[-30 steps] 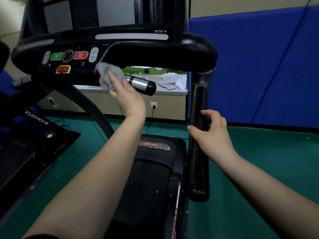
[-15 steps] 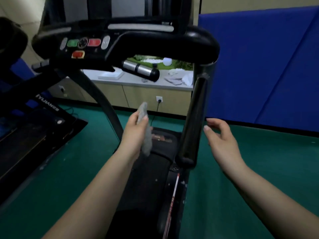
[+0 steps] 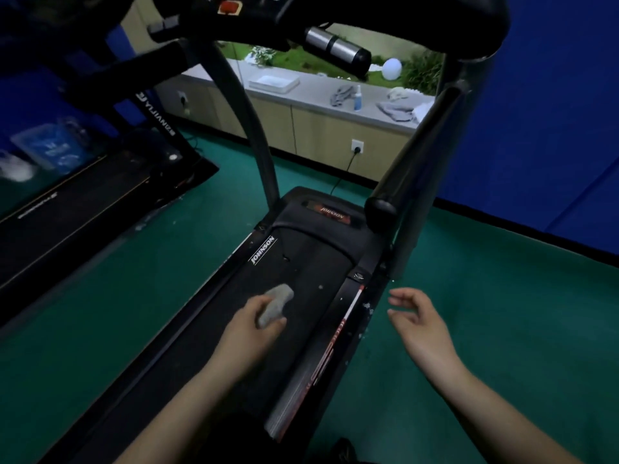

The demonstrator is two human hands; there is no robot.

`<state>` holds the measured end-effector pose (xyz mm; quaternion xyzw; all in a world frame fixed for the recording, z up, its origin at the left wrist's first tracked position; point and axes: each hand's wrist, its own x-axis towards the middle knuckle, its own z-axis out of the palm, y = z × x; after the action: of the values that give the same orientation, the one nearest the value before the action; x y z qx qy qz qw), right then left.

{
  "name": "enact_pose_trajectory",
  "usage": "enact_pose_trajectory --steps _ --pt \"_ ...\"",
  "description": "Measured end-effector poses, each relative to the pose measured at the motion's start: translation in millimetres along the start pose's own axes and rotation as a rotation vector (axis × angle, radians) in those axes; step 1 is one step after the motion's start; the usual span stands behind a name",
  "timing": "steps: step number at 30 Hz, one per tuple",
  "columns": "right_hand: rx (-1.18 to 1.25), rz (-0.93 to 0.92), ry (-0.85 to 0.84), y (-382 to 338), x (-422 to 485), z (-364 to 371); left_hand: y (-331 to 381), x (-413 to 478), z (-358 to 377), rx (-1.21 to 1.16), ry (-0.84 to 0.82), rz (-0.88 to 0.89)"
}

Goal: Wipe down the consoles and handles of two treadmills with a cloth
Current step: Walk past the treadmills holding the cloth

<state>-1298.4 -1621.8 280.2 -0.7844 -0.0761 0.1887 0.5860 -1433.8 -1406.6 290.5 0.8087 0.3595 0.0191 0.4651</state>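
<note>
Head view — looking steeply down, close over treadmill (image 3: pixel 301 279).

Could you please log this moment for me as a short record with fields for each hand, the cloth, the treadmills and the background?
left hand: left hand closed on the grey cloth, above the treadmill belt
right hand: right hand empty, fingers loosely curled, over the green floor
handle: right side handle untouched
console: lower edge with a red button at frame top
second treadmill: second treadmill to the left
counter: spray bottle and cloths
</note>
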Motion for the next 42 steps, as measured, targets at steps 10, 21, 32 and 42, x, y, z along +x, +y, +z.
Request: enact_pose_trajectory --steps 10,21,32,42 --pt "-0.118 0.020 -0.162 57 -105 23 -104 -123 14 0.067 -0.010 -0.125" --pt "-0.274 -0.025 -0.583 94 -257 76 -206 -367 -5 -0.200 0.306 -0.494" --pt "-0.478 -0.157 -1.055 94 -323 144 -260 -532 9 -0.326 0.705 -0.792" --pt "-0.565 -0.219 -1.243 115 -459 236 -344 -672 -1 -0.460 0.872 -0.964"
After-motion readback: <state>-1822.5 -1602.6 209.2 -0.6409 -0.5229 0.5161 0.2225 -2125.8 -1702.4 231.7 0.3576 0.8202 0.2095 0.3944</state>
